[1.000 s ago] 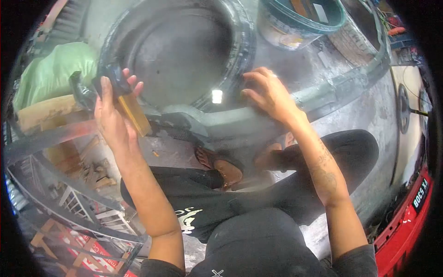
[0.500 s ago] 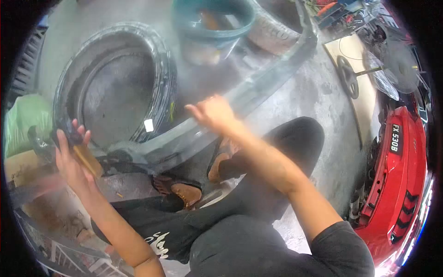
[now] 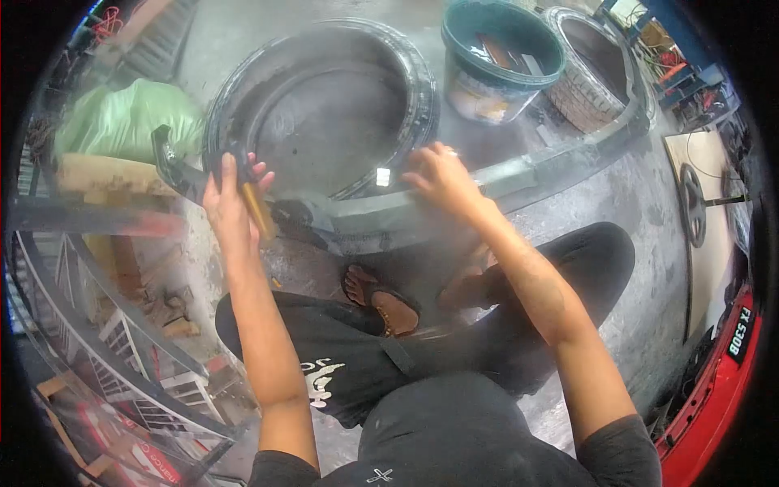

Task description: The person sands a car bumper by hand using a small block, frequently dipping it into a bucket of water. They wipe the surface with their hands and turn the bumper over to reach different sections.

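Aslant: a tan block leaning in the left hand, a grey strip arching past the knees

The left hand [image 3: 231,207] is closing around a narrow, tan, straight-edged block [image 3: 257,213], thumb on one side and fingertips showing beyond. The block is sitting left of centre, before the left knee; its long axis is running from upper left to lower right, the lower end pointing toward the feet. Fingers are covering its upper end, where something dark is merging with it, and where one stops is hard to make out.

The right hand [image 3: 446,180] is hovering over or touching a long, curved, grey bumper-like strip [image 3: 519,178]; which, the view is not settling. Its fingers are bending loosely, partly open, and whether they are gripping anything cannot be told. The strip is stretching sideways, then bending away around a worn grey tyre [image 3: 583,104]. Its left stretch is disappearing behind the left hand.
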{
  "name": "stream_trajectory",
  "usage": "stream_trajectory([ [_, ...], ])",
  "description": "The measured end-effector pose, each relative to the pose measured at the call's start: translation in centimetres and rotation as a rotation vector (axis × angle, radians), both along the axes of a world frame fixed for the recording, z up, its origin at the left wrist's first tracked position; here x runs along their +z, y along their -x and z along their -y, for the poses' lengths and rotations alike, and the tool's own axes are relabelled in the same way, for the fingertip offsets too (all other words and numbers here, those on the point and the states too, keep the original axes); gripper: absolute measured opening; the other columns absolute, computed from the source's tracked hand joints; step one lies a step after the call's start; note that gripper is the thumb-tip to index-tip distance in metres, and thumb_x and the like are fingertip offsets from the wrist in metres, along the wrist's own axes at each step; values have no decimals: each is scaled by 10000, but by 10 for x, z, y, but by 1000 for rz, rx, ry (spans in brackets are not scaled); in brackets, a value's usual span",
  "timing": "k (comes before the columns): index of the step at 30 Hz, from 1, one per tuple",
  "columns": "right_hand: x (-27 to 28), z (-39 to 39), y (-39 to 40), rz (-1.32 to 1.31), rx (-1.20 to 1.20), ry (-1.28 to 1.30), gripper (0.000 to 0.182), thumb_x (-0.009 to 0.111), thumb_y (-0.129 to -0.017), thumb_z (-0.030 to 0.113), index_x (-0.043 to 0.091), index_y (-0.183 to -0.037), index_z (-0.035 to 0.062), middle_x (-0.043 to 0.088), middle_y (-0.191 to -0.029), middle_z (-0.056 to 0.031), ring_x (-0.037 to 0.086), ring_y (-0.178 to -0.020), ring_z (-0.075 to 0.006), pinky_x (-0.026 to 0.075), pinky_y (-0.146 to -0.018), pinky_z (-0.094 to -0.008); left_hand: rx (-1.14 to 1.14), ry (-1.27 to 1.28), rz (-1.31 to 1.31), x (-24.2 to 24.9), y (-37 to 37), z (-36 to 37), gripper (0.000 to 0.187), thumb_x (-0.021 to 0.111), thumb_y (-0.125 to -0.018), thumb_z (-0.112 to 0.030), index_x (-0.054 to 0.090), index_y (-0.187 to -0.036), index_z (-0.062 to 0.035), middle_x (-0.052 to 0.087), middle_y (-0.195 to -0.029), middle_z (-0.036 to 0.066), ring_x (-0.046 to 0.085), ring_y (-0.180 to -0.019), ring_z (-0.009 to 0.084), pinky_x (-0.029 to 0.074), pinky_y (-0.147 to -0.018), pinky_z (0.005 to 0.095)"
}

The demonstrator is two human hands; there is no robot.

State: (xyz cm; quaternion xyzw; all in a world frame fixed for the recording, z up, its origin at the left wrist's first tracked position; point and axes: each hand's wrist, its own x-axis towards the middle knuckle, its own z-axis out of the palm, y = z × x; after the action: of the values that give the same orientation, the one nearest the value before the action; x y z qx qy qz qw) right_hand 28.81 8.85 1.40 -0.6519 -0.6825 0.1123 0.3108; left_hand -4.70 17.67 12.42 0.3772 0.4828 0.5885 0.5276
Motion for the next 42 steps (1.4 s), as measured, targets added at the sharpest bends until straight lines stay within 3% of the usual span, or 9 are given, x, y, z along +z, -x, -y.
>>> stream_trajectory([
  [4, 17, -19, 39, -113, 198, 196, 403, 824, -913, 260, 725, -1259, 79, 611, -1248, -220, 607, -1201, -429, 518, -1044, -498, -4, -10, 37, 1, -5, -4, 382, 691, -1070, -262, 592, -1296, 29, 714, -1114, 174, 743, -932, 267, 686, -783, 423],
  [10, -11, -42, 44, -34, 298, 72, 342, 845, -851, 171, 760, -1156, 41, 673, -1102, -188, 654, -1080, -420, 549, -954, -495, 72, -50, 71, -9, 24, -6, 345, 676, -1079, -275, 627, -1255, 17, 728, -1132, 193, 747, -939, 278, 686, -797, 458],
  [24, -1, -41, 40, -100, 301, 85, 391, 803, -818, 130, 756, -1184, 2, 669, -1121, -205, 669, -1101, -414, 554, -979, -474, 271, -64, 112, 0, 87, -6, 333, 671, -1084, -251, 618, -1269, 21, 719, -1101, 168, 734, -917, 262, 679, -783, 425],
  [26, -3, -43, 40, -221, 221, 156, 370, 803, -806, 130, 772, -1150, -1, 681, -1124, -210, 682, -1082, -411, 562, -971, -466, 314, -98, 35, 6, 104, -7, 336, 680, -1079, -263, 626, -1258, 17, 721, -1093, 170, 735, -911, 263, 680, -764, 416],
  [28, -1, -43, 37, -375, 157, 208, 368, 804, -823, 143, 786, -1164, 4, 698, -1060, -167, 734, -926, -298, 592, -865, -389, 356, -136, -48, 14, 121, -16, 395, 687, -1073, -289, 622, -1236, 65, 725, -1097, 197, 742, -919, 275, 687, -787, 426],
  [31, 6, -43, 34, -401, 159, 172, 361, 801, -837, 132, 786, -1175, 5, 704, -1036, -128, 721, -855, -211, 585, -814, -328, 286, -138, -570, 2, 150, -52, 440, 664, -1086, -329, 626, -1276, 66, 715, -1059, 163, 738, -876, 219, 666, -720, 340],
  [33, 15, -43, 43, -445, 195, 173, 358, 799, -839, 128, 785, -1174, 4, 704, -1039, -130, 723, -861, -213, 586, -815, -330, 283, -192, -921, -56, 167, -82, 480, 651, -1089, -369, 622, -1288, 67, 714, -1042, 143, 727, -819, 173, 614, -650, 293],
  [35, 32, -41, 57, -464, 258, 199, 345, 796, -841, 124, 786, -1164, 2, 706, -1073, -139, 731, -894, -225, 592, -831, -341, 337, -511, -1319, -112, 173, -99, 384, 650, -1081, -278, 629, -1301, 36, 726, -1111, 204, 718, -1010, 292, 568, -877, 448],
  [42, 47, -32, 78, -278, 494, 210, 405, 788, -832, 92, 742, -1220, -16, 652, -1167, -204, 690, -1052, -395, 574, -934, -439, 490, -228, -1526, -150, 91, -71, 396, 663, -1003, -146, 595, -1386, -67, 620, -1289, 166, 601, -1216, 393, 484, -998, 521],
])
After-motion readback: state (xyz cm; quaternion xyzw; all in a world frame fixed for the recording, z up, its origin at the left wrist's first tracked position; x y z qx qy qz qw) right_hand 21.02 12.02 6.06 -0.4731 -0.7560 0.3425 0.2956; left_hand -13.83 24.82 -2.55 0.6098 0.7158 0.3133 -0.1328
